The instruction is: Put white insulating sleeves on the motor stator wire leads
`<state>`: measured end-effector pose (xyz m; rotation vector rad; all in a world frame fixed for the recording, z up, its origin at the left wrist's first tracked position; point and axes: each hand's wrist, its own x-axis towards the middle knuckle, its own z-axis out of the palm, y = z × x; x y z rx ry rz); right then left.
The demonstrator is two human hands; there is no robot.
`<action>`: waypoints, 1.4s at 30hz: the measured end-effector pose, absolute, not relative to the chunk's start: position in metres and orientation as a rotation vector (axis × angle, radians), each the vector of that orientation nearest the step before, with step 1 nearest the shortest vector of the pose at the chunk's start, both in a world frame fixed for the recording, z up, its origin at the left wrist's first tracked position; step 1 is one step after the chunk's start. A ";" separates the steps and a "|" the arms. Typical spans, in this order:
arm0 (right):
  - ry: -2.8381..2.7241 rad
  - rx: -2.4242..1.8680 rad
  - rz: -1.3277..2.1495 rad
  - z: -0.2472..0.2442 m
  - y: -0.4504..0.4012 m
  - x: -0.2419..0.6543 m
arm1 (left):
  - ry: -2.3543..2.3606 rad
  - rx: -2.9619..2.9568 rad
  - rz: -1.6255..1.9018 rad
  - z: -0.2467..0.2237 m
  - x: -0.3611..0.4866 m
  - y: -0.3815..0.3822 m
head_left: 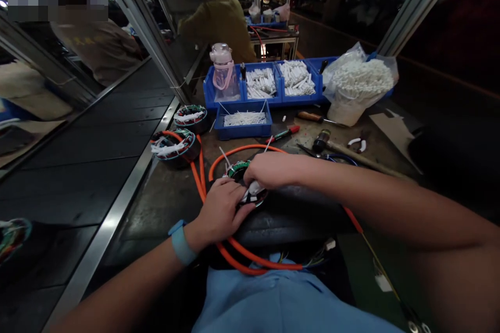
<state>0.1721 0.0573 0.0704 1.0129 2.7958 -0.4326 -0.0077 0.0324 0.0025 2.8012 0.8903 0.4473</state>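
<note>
The work in hand looks partway through: the wound ring (236,167) lies on the counter (154,197) right in front of the person, under both hands, with its orange cable (258,147) looping around behind it. A slim white tie (225,157) stands up at its far left side, and a second white strip (268,144) pokes up just beyond the right hand (269,170); these long loose ends suggest that some tying has been started and is not yet trimmed. White wrapping (255,188) already shows at the near right of the ring, so that portion seems partly covered. The left hand (222,209) has its grip on the near left rim, fingers over the top and thumb along the near edge, apparently steadying the piece. The right hand's fingers are curled down at the opening, but its own back hides them, so I cannot tell whether that grip is narrow or what it holds. To the left, a front ring (174,146) and a rear ring (190,116) both carry white binding; whether either is complete is unclear. Plenty of ties remain in the blue tray (244,132), and the white-handled cutters (357,144) lie on the counter, away from both hands.
</note>
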 end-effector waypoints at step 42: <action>2.819 2.176 -1.923 0.027 -0.010 0.236 | 0.922 2.992 0.397 -0.007 -0.007 0.029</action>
